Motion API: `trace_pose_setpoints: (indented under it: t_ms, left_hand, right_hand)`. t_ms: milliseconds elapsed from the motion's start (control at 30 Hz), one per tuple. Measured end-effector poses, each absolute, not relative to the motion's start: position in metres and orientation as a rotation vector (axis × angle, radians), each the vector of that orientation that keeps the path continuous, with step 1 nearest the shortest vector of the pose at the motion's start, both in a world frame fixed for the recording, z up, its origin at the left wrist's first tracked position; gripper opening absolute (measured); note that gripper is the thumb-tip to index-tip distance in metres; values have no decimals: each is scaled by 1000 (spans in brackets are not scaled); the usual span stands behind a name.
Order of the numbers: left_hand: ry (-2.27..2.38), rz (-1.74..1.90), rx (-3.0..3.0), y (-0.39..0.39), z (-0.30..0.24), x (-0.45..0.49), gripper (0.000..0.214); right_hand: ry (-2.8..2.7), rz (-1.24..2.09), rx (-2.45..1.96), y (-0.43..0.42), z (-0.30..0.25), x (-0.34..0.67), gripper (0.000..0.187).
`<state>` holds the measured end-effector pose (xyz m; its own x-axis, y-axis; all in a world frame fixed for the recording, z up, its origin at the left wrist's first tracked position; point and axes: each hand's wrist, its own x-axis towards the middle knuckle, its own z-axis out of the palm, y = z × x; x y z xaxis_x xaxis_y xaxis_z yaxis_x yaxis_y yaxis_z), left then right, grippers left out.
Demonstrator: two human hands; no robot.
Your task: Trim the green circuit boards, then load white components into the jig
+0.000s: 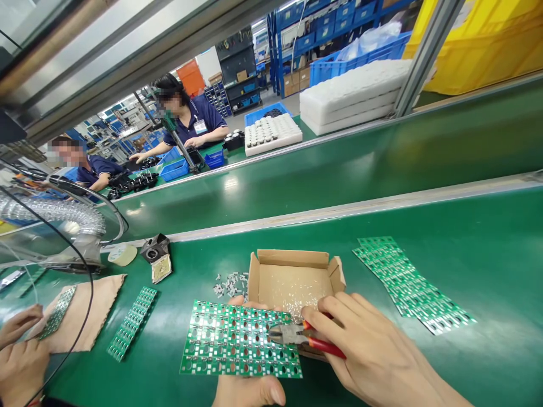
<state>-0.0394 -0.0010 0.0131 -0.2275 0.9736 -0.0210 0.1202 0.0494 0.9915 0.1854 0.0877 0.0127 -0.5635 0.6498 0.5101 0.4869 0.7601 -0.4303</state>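
Hands low at frame bottom. Left hand [248, 387] palm up under green circuit panel [240, 339], thumb on its near edge — panel held flat just in front of cardboard box [292, 277]. Right hand [369, 350] curled around red-handled cutters [303, 334], jaws at panel's right edge, over the box.

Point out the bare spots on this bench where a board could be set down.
Bare green mat lies right of the spread of cut boards, and between that spread and the cardboard box. Crowded: in front of the box, where the left hand holds the circuit panel and the right hand the cutters.
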Motion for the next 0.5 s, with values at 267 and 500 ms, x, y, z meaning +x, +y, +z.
trace_pose_setpoints:
  t_ms: [267,500]
  left_hand:
    - [1367,1459,992,5,-2,-22,103]
    - [1370,1526,925,6,-5,-16,101]
  right_hand:
    - [-2262,465,-870,88,11,188,17]
    - [-2308,473,-825,95,14,191,16]
